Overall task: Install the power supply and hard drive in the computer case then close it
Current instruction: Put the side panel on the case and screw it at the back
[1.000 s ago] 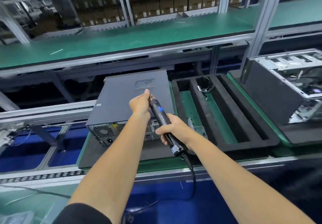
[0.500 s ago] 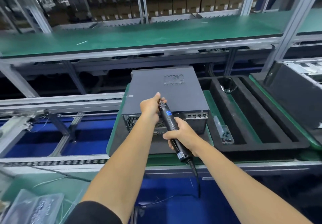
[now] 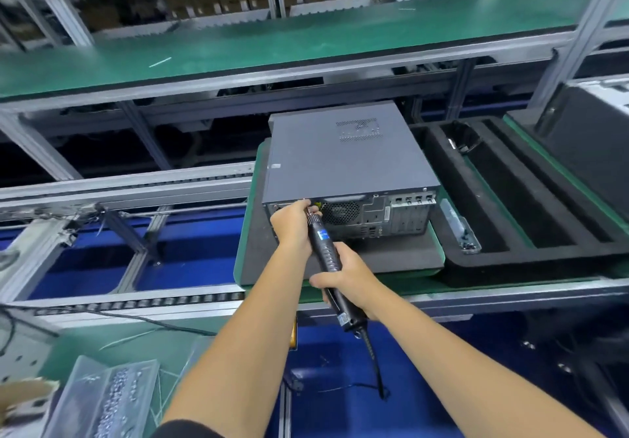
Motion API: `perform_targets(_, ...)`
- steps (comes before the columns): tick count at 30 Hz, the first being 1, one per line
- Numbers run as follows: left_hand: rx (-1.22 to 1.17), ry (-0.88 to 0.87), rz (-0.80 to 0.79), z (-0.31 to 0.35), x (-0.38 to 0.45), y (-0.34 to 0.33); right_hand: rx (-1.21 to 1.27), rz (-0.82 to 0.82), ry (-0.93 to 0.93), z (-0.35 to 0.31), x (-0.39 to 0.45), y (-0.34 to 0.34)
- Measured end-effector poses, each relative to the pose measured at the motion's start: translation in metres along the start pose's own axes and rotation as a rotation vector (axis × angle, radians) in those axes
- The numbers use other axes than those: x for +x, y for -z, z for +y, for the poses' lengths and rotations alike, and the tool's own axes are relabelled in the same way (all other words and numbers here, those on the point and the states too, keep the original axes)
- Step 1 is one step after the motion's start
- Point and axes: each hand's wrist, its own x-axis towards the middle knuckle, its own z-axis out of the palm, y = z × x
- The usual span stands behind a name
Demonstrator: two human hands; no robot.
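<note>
Lying flat on a dark foam pad [image 3: 340, 264], the closed computer case [image 3: 343, 158] sat with its port-and-fan rear panel facing the person, squarer to the camera than half a second before and far less angled than a second before, when its rear corner pointed down-left. The pad rested on a green-edged pallet [image 3: 246, 219] on the conveyor line, and the case reached close to the pad's far edge and stopped short of its near edge. Just right of the pad a black foam tray [image 3: 452, 267] with long slots lay alongside, with a small clear screw box [image 3: 459, 229] in its nearest slot by the case's right rear corner. The electric screwdriver [image 3: 328, 257] slanted up-left, its tip at the top-left corner of the rear panel, lower on the case than earlier, when the tip hovered over the lid. The right hand [image 3: 347, 277] was clamped round the driver's body, its cord trailing down toward the near edge. The left hand [image 3: 291, 221] pinched the driver's bit end against the panel, fingers curled together at the tip. A clear tray of screws [image 3: 105, 400] lay at the lower left corner.
</note>
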Motion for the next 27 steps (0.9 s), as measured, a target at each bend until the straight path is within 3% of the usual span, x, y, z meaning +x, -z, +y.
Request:
perform_targets(9,0.03,0.116,-0.07,-0.015,0.002,0.013,-0.011,0.035,-0.039,0.013,-0.005,0.0)
perform_targets(18,0.152,0.063,-0.15,-0.009,0.012,0.01,-0.01,0.054,-0.004,0.005,-0.002,0.001)
perform_targets(27,0.16,0.051,-0.102,-0.014,0.019,0.01,-0.018,0.051,-0.012,0.007,-0.001,0.001)
